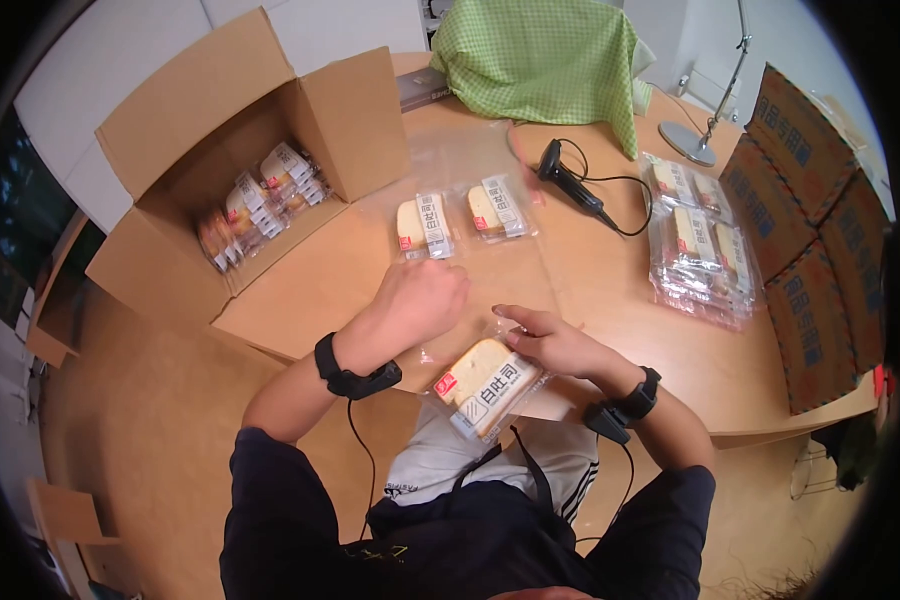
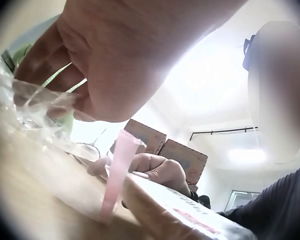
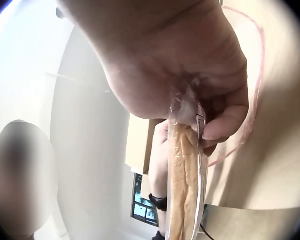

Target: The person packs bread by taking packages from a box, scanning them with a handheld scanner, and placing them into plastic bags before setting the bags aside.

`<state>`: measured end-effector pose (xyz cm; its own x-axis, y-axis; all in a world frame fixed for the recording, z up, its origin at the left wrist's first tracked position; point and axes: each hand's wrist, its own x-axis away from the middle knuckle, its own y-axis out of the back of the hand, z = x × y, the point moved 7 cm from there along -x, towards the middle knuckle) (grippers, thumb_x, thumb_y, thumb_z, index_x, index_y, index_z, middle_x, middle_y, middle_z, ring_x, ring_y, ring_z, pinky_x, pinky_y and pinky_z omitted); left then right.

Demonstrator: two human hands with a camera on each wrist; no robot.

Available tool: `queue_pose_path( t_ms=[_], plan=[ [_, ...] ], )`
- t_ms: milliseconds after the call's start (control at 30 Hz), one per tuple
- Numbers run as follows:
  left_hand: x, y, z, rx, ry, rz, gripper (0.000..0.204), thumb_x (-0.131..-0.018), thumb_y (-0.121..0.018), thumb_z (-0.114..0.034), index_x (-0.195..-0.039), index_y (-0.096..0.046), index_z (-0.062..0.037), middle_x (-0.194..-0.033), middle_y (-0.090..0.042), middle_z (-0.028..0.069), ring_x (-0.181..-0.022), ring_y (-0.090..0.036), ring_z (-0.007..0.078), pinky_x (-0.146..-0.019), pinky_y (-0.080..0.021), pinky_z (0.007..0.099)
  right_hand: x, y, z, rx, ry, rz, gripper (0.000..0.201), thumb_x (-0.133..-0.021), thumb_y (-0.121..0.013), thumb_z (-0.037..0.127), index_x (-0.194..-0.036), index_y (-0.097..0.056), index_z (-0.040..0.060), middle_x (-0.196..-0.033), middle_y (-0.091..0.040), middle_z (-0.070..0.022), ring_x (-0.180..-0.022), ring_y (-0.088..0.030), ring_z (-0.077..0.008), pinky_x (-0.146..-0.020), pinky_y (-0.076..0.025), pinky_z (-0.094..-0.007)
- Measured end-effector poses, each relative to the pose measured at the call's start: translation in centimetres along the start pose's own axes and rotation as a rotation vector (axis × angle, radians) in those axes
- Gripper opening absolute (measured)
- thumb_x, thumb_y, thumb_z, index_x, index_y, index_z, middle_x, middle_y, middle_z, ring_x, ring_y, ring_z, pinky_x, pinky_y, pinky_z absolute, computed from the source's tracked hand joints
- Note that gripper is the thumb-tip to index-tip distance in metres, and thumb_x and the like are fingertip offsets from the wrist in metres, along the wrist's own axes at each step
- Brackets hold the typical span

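Note:
My right hand [image 1: 560, 345] pinches the top of a bagged sliced-bread pack [image 1: 485, 388] and holds it tilted over the table's near edge. Seen from the right wrist, the pack is edge-on, its brown crust [image 3: 184, 185] below the curled fingers. My left hand [image 1: 425, 300] is curled above the table, left of that pack. Its fingers grip the crinkled film of a clear plastic bag [image 2: 40, 130], whose pink strip [image 2: 121, 172] stands up in the left wrist view. Two more bread packs, a left one [image 1: 424, 228] and a right one [image 1: 497, 208], lie flat within the bag's outline.
An open cardboard box [image 1: 355, 120] at left contains several bread packs [image 1: 270, 190]. A black barcode scanner [image 1: 575, 187] lies behind the bag. Filled clear bags [image 1: 705, 290] are stacked at right beside a printed carton [image 1: 810, 270]. Behind are a green checked cloth [image 1: 530, 60] and a lamp base [image 1: 687, 145].

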<state>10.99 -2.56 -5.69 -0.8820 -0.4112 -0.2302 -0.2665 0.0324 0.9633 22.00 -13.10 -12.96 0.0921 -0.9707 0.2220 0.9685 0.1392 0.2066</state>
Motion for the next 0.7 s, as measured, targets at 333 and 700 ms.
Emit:
queue_pose_path(
  t_ms=[333, 700],
  plan=[
    [1.8, -0.2, -1.5, 0.001, -0.122, -0.131, 0.012, -0.086, -0.060, -0.016, -0.088, -0.064, -0.0057, -0.076, -0.062, 0.0108, -0.075, -0.063, 0.0317, -0.061, -0.053, 0.0430, -3.0, 2.3, 0.7, 0.250, 0.027, -0.161, 0.049, -0.093, -0.055, 0.015, -0.135, -0.041, -0.0065, -0.075, -0.064, -0.0161, -0.073, -0.064, -0.0273, -0.067, -0.051, -0.0375],
    [4.3, -2.3, -0.7, -0.190, -0.059, -0.013, 0.023, -0.079, -0.062, -0.012, -0.098, -0.057, -0.0006, -0.093, -0.059, 0.0117, -0.088, -0.059, 0.0279, -0.066, -0.053, 0.0392, 3.0, -5.0, 4.4, 1.215, 0.458, -0.326, 0.070, -0.087, -0.058, 0.040, -0.131, -0.043, -0.0113, -0.136, -0.043, -0.0319, -0.128, -0.039, -0.0484, -0.104, -0.034, -0.0581]
  ],
)
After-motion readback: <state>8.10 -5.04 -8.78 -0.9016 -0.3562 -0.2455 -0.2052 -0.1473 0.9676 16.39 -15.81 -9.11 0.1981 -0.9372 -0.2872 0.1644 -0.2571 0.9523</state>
